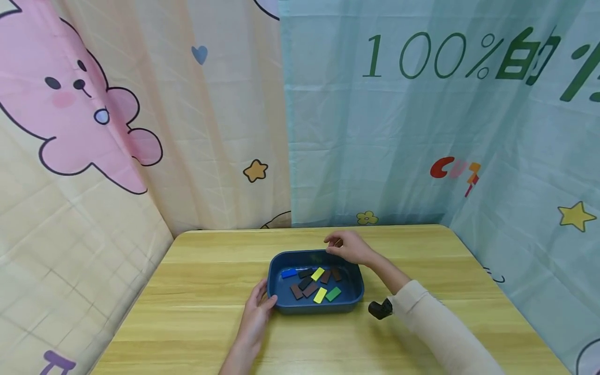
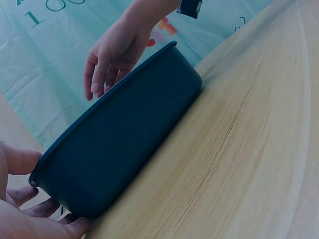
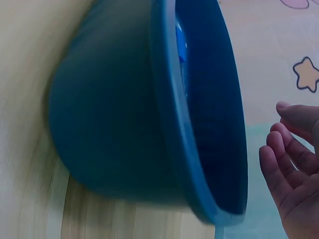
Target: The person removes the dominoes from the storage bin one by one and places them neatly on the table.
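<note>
A dark blue rectangular basin (image 1: 319, 309) sits on the table. Small flat blocks lie scattered on its floor: a blue block (image 1: 289, 273), a green block (image 1: 333, 294), two yellow blocks (image 1: 320, 295), two black blocks (image 1: 305, 283) and several brown blocks (image 1: 310, 289). My left hand (image 1: 255, 315) grips the basin's near left corner, thumb at the rim and fingers against the outer wall. Over the far right part of the rim hovers my right hand (image 1: 349, 247). Its fingers are loosely bent, and nothing shows between them in the right wrist view.
The wooden table (image 1: 211, 291) has rounded far corners. Printed curtains (image 1: 225, 114) hang behind it and along both sides. A black device (image 1: 380, 309) is attached at the right sleeve's cuff, close to the basin's right side.
</note>
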`<state>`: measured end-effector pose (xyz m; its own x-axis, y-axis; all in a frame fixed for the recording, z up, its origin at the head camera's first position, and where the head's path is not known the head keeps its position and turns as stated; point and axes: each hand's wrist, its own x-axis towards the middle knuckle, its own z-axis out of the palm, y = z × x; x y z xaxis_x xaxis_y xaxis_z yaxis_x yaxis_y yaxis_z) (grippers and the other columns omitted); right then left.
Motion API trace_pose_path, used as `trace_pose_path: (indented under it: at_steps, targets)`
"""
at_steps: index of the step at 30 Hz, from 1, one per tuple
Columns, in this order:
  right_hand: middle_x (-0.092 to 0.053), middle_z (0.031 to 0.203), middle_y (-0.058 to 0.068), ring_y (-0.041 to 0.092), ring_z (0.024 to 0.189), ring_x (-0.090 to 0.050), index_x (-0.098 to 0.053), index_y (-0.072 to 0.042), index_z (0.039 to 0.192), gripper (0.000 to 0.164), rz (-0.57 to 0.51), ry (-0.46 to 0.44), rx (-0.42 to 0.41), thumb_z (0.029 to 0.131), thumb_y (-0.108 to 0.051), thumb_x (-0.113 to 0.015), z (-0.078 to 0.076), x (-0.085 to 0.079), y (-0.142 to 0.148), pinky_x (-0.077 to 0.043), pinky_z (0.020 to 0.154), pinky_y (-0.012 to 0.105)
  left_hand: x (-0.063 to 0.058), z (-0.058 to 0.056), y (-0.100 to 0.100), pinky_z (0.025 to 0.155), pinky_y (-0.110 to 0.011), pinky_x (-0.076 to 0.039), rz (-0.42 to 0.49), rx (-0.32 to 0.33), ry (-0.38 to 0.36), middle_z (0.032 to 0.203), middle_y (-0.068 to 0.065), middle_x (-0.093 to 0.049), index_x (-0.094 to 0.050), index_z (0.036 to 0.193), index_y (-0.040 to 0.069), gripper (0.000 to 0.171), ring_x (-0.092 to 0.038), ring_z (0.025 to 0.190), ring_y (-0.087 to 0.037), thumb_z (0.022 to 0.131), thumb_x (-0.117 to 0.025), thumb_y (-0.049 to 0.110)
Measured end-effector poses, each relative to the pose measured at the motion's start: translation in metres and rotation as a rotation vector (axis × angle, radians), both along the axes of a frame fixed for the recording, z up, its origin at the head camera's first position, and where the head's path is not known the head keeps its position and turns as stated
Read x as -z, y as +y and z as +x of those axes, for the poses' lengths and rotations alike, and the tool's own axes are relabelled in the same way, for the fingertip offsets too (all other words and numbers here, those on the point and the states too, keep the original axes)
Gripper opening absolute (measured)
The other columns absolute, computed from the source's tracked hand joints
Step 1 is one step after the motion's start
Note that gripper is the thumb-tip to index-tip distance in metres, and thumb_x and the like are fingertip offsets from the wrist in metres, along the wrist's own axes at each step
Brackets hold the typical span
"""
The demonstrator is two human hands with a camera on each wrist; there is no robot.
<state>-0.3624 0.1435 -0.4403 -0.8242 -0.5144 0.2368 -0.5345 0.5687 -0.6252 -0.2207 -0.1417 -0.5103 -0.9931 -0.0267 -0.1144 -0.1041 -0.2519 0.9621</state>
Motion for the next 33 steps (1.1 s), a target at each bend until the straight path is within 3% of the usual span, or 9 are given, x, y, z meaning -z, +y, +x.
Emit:
trace_pose_path:
  at_steps: [11, 24, 33]
  targets:
    - [-0.07, 0.094, -0.001, 0.013, 0.084, -0.068, -0.072, -0.001, 0.117, 0.022, 0.035, 0.018, -0.102, 0.098, -0.011, -0.072, 0.001, 0.005, -0.031, -0.059, 0.079, 0.032, -0.002, 0.001, 0.001, 0.119, -0.059, -0.026, 0.004, 0.01, 0.01, 0.165, -0.028, -0.021, -0.022, 0.161, -0.002, 0.062, -0.025, 0.149, -0.044, 0.105, -0.05, -0.001]
    - [-0.07, 0.091, -0.005, 0.01, 0.08, -0.065, -0.073, -0.001, 0.118, 0.022, 0.075, -0.029, -0.166, 0.098, -0.011, -0.072, 0.001, 0.018, -0.069, -0.056, 0.072, 0.027, 0.0, -0.001, 0.0, 0.119, -0.059, -0.025, -0.009, 0.016, 0.006, 0.165, -0.027, -0.022, -0.024, 0.161, -0.002, 0.062, -0.026, 0.149, -0.043, 0.105, -0.051, 0.001]
    - [-0.073, 0.096, 0.0, 0.011, 0.085, -0.067, -0.073, 0.0, 0.118, 0.022, 0.1, -0.013, -0.2, 0.098, -0.01, -0.072, 0.007, 0.027, -0.09, -0.057, 0.076, 0.025, -0.001, 0.0, 0.0, 0.119, -0.059, -0.027, -0.011, 0.019, 0.0, 0.164, -0.028, -0.022, -0.023, 0.161, -0.002, 0.061, -0.027, 0.149, -0.042, 0.106, -0.05, 0.001]
